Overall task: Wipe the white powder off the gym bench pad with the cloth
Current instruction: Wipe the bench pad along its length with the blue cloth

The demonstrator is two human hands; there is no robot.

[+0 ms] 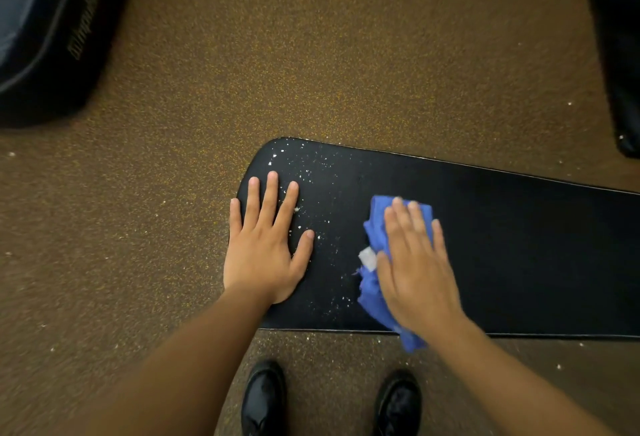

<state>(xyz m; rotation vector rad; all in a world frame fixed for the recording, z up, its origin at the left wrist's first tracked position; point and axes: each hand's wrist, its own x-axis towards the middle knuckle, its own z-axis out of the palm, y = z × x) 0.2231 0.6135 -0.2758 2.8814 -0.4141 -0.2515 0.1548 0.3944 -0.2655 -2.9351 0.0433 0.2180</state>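
Right hand point(417, 262) lies flat – open – pressing soft, crumpled blue cloth point(375, 224) onto bench pad point(519, 245); left hand point(265, 245) open, empty, bracing beside white powder point(311, 172)

right hand point(417, 264) blurred | cloth point(375, 293) partly hidden | bench pad point(519, 245) cut off right

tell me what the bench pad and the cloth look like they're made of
Bench pad: probably vinyl or faux leather, black, smooth with a faint sheen.
Cloth: soft woven or terry fabric, blue, matte; it bunches in folds and has a white tag.
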